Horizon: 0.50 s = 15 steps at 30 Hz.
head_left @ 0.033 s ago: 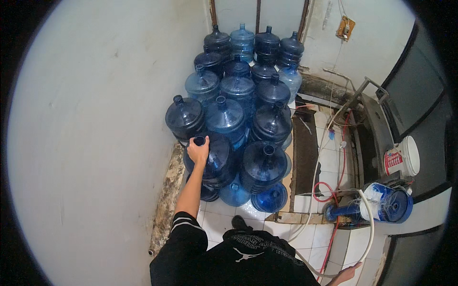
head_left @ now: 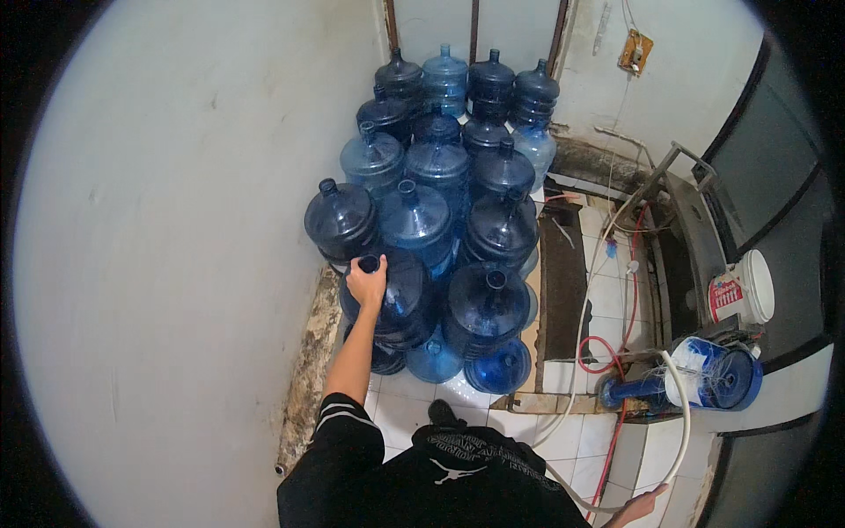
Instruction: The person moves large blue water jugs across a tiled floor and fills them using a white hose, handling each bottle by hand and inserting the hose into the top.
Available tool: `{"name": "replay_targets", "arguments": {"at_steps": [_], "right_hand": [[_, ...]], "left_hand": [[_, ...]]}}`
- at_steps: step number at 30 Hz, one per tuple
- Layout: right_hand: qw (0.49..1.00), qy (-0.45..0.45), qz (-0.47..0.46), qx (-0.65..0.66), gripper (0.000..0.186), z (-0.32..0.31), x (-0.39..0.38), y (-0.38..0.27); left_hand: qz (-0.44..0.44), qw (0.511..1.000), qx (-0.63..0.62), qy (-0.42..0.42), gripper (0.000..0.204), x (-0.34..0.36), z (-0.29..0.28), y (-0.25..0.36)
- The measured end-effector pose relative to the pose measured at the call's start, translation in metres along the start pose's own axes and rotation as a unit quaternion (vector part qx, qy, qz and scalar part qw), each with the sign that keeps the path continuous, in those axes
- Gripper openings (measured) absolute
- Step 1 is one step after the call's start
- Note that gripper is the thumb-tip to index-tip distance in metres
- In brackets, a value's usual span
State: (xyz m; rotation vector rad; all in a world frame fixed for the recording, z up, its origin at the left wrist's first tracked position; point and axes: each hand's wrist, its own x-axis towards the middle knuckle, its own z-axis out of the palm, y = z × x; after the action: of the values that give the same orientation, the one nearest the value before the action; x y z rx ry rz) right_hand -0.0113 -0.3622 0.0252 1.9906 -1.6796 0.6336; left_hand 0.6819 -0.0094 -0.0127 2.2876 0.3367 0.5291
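Observation:
My left hand (head_left: 365, 280) grips the neck of a dark blue water jug (head_left: 400, 299) at the near left of many stacked jugs. Beside it stand another dark blue jug (head_left: 484, 312) and, behind, a lighter blue jug (head_left: 414, 224). Lighter jugs (head_left: 431, 356) show low beneath the front ones. At the lower right, my right hand (head_left: 642, 503) is closed around a pale hose (head_left: 679, 414), which curves up toward the blue-and-white equipment.
A wall (head_left: 158, 264) bounds the left. At right are a metal rack (head_left: 687, 216), a white bucket (head_left: 744, 286), a blue-and-white container (head_left: 726, 378) on its side and a red hose (head_left: 598, 348) over tiles (head_left: 581, 444). A dark foot (head_left: 442, 412) stands below the jugs.

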Motion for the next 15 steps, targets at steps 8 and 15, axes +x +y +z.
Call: {"name": "replay_targets", "arguments": {"at_steps": [8, 15], "right_hand": [[0.866, -0.068, 0.372, 0.327, 0.071, -0.025, 0.009, -0.064], [0.859, -0.083, 0.392, 0.317, 0.072, -0.018, 0.010, -0.065]], "left_hand": [[0.007, 1.000, 0.008, 0.000, 0.048, -0.005, 0.024, -0.002], [0.000, 0.998, 0.036, -0.045, 0.049, -0.005, 0.040, 0.004]]}}
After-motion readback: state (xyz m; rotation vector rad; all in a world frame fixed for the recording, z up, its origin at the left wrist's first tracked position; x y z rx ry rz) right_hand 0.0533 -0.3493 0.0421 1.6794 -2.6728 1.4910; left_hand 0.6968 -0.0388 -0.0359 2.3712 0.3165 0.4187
